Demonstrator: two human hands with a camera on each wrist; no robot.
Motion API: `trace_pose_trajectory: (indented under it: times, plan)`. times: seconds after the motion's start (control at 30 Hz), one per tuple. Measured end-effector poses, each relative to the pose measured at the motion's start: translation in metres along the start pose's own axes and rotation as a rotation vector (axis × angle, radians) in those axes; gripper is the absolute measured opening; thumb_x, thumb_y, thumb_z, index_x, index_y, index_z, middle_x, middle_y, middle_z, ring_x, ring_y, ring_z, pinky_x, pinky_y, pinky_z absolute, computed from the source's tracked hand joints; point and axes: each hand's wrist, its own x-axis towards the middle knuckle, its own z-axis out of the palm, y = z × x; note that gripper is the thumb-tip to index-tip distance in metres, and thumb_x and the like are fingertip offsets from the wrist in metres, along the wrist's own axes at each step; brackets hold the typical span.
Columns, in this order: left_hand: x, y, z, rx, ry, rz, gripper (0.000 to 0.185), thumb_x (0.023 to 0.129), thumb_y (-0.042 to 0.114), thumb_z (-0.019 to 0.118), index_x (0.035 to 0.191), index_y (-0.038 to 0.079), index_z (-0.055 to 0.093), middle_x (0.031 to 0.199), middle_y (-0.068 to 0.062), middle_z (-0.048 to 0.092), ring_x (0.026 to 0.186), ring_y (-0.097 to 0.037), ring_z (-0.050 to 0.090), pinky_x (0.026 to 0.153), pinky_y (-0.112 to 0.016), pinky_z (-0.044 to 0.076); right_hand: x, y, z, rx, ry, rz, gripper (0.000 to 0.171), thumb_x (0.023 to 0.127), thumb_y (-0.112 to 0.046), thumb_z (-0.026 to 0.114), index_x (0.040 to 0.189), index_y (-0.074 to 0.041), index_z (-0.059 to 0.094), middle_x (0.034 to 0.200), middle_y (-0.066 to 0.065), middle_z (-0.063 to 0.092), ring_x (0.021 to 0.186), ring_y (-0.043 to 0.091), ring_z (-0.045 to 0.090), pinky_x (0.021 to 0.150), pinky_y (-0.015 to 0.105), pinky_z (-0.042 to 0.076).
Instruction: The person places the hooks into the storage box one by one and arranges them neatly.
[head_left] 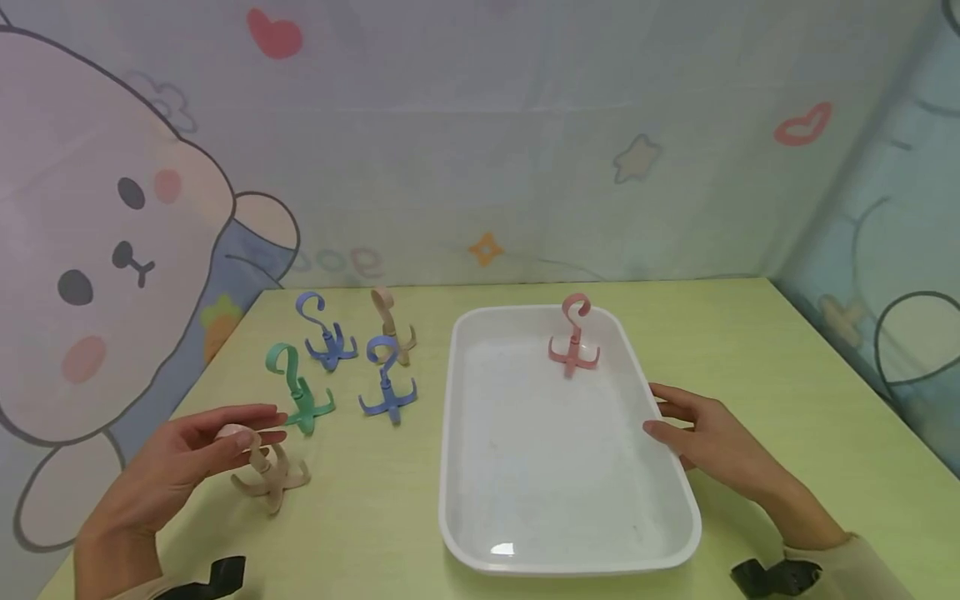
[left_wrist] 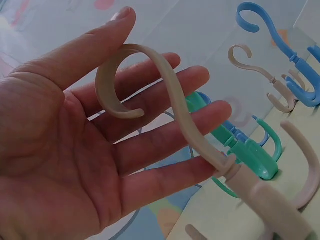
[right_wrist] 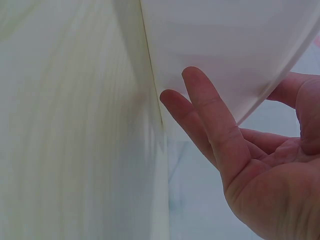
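Note:
A beige four-pronged hook hanger (head_left: 272, 479) stands on the table at the front left. Around its curved top is my left hand (head_left: 176, 458), the fingers stretched out behind the curve and the thumb over it, as the left wrist view shows (left_wrist: 135, 150). On the right, my right hand (head_left: 708, 437) holds the side rim of a white tray (head_left: 444, 467), thumb over the rim and fingers against the outer wall. A pink hook hanger (head_left: 573, 354) stands inside the tray at its far right corner.
Behind my left hand stand a green hanger (head_left: 302, 404), two blue hangers, one nearer (head_left: 388, 396) and one farther (head_left: 327, 346), and another beige hanger (head_left: 385, 308). A printed cloth (head_left: 465, 150) hangs along the table's back edge.

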Motion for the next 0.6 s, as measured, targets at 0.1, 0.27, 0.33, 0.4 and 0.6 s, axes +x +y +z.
trace_pose_trajectory:
  times: [0.1,0.27,0.33,0.4,0.6]
  plan:
    - [0.000,-0.003,-0.002,-0.095,-0.022,0.014,0.037,0.111,0.005,0.051,0.146,-0.003,0.058,0.133,0.003,0.075,0.120,-0.008,0.072,0.096,-0.017,0.054,0.000,0.000,0.000,-0.002,0.001,-0.005,0.071,0.106,-0.021,0.067,0.163,0.001,0.032,0.156,0.035,0.046,0.101,0.021,0.078,0.073,0.041,0.067]
    - [0.000,-0.009,-0.003,-0.205,-0.057,0.049,0.037,0.113,0.003,0.044,0.147,-0.007,0.055,0.134,0.009,0.074,0.121,-0.012,0.073,0.099,-0.020,0.057,0.001,-0.001,0.001,-0.010,0.003,-0.003,0.071,0.105,-0.021,0.067,0.163,0.001,0.032,0.155,0.035,0.047,0.101,0.023,0.078,0.073,0.041,0.067]
    - [0.001,-0.010,-0.003,-0.201,-0.058,0.061,0.037,0.113,0.003,0.043,0.147,-0.008,0.054,0.134,0.008,0.075,0.121,-0.012,0.073,0.098,-0.021,0.058,0.001,-0.001,0.001,-0.012,0.004,0.001,0.071,0.105,-0.021,0.067,0.164,0.001,0.032,0.155,0.035,0.047,0.101,0.024,0.078,0.073,0.041,0.067]
    - [0.002,-0.012,-0.001,-0.192,-0.055,0.073,0.036,0.113,0.002,0.043,0.145,-0.007,0.056,0.132,0.005,0.076,0.120,-0.012,0.073,0.096,-0.022,0.059,0.001,0.000,0.001,-0.014,0.005,0.003,0.071,0.105,-0.022,0.067,0.164,0.001,0.032,0.155,0.035,0.048,0.101,0.024,0.078,0.073,0.041,0.067]
    - [0.007,-0.015,0.002,-0.186,-0.046,0.078,0.033,0.112,0.002,0.047,0.141,-0.008,0.060,0.124,0.000,0.079,0.118,-0.009,0.073,0.093,-0.025,0.061,0.002,0.001,0.002,-0.018,0.009,0.008,0.070,0.106,-0.020,0.066,0.163,0.001,0.032,0.153,0.035,0.049,0.100,0.025,0.078,0.073,0.041,0.067]
